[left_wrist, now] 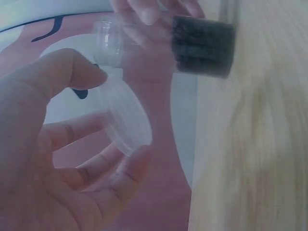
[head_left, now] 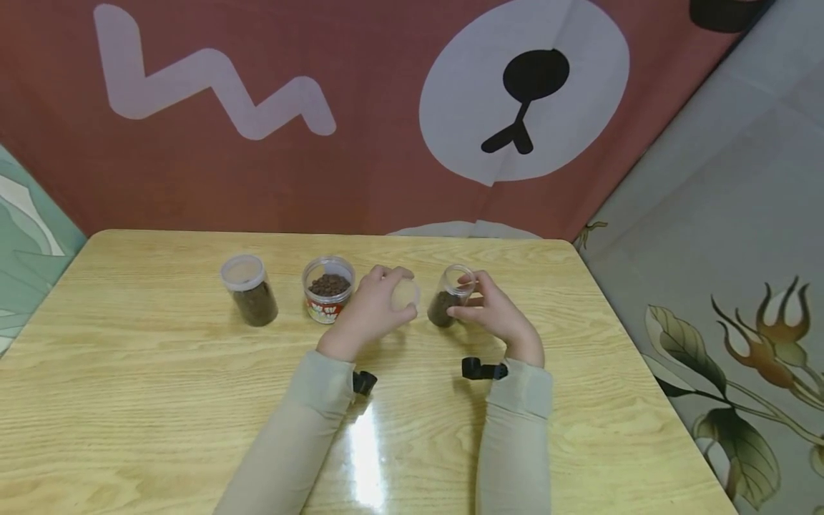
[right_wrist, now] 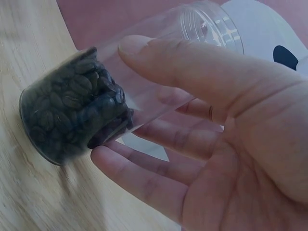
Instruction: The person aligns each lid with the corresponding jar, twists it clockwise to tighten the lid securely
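Note:
My left hand (head_left: 368,311) pinches a round translucent lid (left_wrist: 126,115) by its edge, thumb on one side and fingertips on the other. To its right, my right hand (head_left: 498,315) has thumb and fingers curled round a clear, lidless jar (head_left: 444,304). Dark coffee beans (right_wrist: 72,103) fill roughly the lower half of that jar, its screw-thread mouth bare at the top. The lid is held apart from the jar, to the left of its mouth. In the right wrist view the jar's base is close to the tabletop.
Left of my left hand stands a wider open tub (head_left: 327,309) with brown pellets and a red printed label. Farther left is a lidded jar (head_left: 254,297) of dark contents. The wooden table (head_left: 161,400) ends at a red cloth backdrop (head_left: 373,179).

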A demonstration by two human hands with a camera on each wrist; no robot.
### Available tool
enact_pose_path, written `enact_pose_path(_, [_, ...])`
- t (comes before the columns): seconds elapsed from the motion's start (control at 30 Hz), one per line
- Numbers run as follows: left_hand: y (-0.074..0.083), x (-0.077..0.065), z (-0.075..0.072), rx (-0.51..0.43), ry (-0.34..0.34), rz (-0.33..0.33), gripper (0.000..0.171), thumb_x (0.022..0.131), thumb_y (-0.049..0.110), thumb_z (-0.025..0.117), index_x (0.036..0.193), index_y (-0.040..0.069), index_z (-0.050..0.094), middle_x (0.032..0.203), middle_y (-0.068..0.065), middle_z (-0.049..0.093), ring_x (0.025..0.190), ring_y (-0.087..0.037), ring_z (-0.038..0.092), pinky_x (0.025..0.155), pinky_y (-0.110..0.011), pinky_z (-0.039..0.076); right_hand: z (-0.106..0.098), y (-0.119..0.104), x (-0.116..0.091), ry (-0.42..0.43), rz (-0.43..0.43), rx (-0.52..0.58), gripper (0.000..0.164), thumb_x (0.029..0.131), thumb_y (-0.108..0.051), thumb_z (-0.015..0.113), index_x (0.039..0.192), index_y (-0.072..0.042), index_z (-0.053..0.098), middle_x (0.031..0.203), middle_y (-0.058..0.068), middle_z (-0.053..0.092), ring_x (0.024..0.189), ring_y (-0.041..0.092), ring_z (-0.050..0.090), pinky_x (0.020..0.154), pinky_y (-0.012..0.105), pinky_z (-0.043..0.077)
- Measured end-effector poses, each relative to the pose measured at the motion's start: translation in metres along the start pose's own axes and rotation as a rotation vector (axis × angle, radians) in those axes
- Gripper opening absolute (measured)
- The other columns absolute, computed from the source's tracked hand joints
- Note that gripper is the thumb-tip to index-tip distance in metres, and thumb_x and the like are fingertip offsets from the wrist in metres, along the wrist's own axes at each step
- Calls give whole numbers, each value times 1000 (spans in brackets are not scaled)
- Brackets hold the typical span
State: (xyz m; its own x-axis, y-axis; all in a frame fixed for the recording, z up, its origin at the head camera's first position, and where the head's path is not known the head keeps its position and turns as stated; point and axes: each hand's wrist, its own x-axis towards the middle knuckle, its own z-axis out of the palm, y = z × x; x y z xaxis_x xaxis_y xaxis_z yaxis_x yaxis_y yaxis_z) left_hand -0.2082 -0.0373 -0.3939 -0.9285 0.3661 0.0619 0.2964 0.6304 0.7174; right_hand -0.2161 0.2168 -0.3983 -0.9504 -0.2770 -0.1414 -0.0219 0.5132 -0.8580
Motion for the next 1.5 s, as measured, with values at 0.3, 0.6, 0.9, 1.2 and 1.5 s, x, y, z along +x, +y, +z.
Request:
enact_pose_path(0.3, [4, 0, 2, -240, 152, 49, 54, 90, 22, 70, 141, 11, 55, 134, -15, 51, 109, -27, 59, 88, -37, 58, 0, 0, 1, -28, -28, -12, 62, 95, -17, 74, 140, 3, 36, 146, 19, 42, 127, 45, 52, 96, 50, 52])
enact_pose_path(0.6, [8, 4, 15, -492, 288, 155, 53, 85, 3, 73, 133, 0, 53, 130, -15, 52, 115, -31, 56, 92, -28, 57, 4, 0, 3, -40, -39, 7, 60, 94, -14, 74, 139, 3, 37, 148, 21, 41, 126, 45, 53, 95, 49, 52])
enact_pose_path(0.9, [10, 5, 20, -567, 294, 177, 52, 86, 0, 73, 132, -1, 49, 133, -17, 48, 125, -34, 55, 97, -30, 55, 4, 2, 4, -47, -48, 43, 58, 93, -12, 75, 136, 3, 39, 149, 20, 40, 125, 45, 53, 92, 46, 52])
enact_pose_path(1.2, [10, 8, 20, -576, 357, 178, 52, 85, 0, 75, 128, -2, 46, 132, -20, 49, 126, -36, 57, 99, -33, 54, 4, 5, 6, -50, -53, 70, 55, 91, -10, 77, 134, 0, 43, 148, 19, 41, 126, 44, 53, 96, 51, 51])
enact_pose_path(1.5, [14, 10, 19, -614, 350, 202, 52, 90, 6, 78, 132, -1, 47, 139, -15, 54, 132, -28, 54, 105, -34, 50, 3, 13, 7, -45, -51, 62, 45, 91, -10, 77, 126, -2, 49, 141, 17, 45, 126, 43, 53, 100, 54, 50])
